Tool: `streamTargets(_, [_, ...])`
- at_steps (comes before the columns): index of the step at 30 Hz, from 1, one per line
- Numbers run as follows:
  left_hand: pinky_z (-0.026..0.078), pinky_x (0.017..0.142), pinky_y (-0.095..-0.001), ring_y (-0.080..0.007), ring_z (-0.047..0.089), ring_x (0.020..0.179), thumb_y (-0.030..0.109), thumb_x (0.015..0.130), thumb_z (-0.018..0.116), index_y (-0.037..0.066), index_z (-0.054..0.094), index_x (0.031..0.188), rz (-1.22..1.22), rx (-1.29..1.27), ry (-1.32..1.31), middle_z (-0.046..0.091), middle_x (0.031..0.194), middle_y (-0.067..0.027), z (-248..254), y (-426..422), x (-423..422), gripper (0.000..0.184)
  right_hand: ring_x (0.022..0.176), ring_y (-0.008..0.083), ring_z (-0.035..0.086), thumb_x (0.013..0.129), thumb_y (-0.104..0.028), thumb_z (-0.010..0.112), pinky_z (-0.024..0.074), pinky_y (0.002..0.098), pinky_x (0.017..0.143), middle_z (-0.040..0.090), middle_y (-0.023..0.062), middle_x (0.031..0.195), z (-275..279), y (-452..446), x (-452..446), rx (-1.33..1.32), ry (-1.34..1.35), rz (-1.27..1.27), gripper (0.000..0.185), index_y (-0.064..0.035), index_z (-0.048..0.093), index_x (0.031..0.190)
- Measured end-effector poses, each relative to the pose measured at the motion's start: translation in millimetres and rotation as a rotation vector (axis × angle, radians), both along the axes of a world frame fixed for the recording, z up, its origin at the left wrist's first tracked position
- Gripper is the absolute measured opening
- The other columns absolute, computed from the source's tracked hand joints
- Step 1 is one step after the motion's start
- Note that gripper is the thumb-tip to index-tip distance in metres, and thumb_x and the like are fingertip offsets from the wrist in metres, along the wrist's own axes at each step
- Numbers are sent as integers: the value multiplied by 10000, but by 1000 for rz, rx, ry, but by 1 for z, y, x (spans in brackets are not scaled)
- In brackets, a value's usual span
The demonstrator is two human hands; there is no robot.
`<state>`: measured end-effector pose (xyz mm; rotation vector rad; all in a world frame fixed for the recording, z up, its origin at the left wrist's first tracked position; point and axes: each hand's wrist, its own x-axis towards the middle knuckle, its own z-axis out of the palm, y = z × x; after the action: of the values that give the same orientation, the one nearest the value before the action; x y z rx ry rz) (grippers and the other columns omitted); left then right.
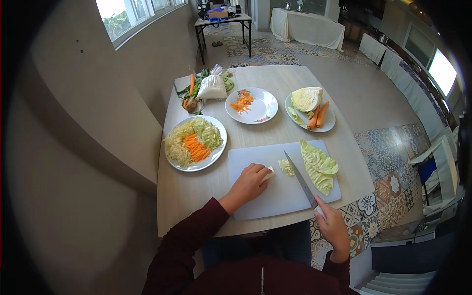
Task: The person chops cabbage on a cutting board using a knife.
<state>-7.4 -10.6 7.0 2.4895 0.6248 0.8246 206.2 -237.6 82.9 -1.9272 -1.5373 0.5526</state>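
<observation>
My left hand (248,183) rests on the white cutting board (260,206), its fingers curled around a small pale piece of cabbage (268,173) that is mostly hidden. The handle of a kitchen knife (301,179) is gripped in my right hand (333,226) at the board's right front. Its blade slants away to the left, the tip beside a small heap of shredded cabbage (285,167). Right of the blade lies a loose green cabbage leaf (318,167), partly past the board's right side.
A plate (216,158) of shredded vegetables stands on the left. Behind are a plate (268,105) with carrot bits, a plate (327,127) with half a cabbage (307,100) and carrots (322,115), and a bag of white contents (212,87) among greens. A wall (113,98) borders the table's left.
</observation>
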Motion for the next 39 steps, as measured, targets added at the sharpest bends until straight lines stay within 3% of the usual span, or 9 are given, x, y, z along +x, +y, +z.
streamTargets(10, [504,914,-405,-330,593,1032,88,833,732,23,666,1106,-15,-45,-55,628,1079,-143,-1,-5,5,288,888,453,635,917,-84,605,500,499,776,676,283,1014,7,26,-29,-22,15,70,535,-82,519,1445])
streamTargets(13, [504,902,-406,-333,589,1018,90,824,738,17,660,1107,-13,-24,-50,619,1070,-144,-2,-5,6,302,847,420,632,915,-96,614,506,488,754,677,242,978,-2,30,-30,69,-46,115,541,-110,528,1448])
streamTargets(16, [502,900,-409,-336,587,1017,85,813,740,16,653,1109,-19,-15,-47,615,1071,-145,-2,-4,7,315,885,416,637,895,-61,633,507,448,805,682,234,996,0,31,-33,-43,-85,82,560,-115,540,1444])
streamTargets(25, [496,912,-424,-345,586,1026,75,794,738,14,633,1097,-21,-1,-43,616,1095,-149,0,-5,6,326,770,355,597,898,-112,661,496,436,735,597,162,818,-14,23,-42,-72,-181,116,591,-152,522,1471])
streamTargets(28, [496,912,-425,-348,587,1023,78,797,738,14,634,1089,-20,-4,-44,616,1095,-147,-1,-5,6,317,778,355,602,899,-116,660,498,433,739,602,158,822,-9,23,-44,-90,-171,109,586,-151,525,1469])
streamTargets(31, [499,906,-423,-345,591,1013,77,800,737,14,641,1075,-10,-12,-55,621,1081,-149,0,-6,7,298,739,347,630,897,-163,662,531,455,660,594,130,835,-16,21,-42,-44,-197,107,599,-235,524,1475])
streamTargets(39, [511,884,-413,-337,601,1005,46,807,716,11,663,1049,-52,-48,-66,635,1057,-152,0,-6,7,250,765,364,636,893,-152,661,530,457,691,623,148,881,-10,14,-40,4,-140,116,567,-209,556,1447])
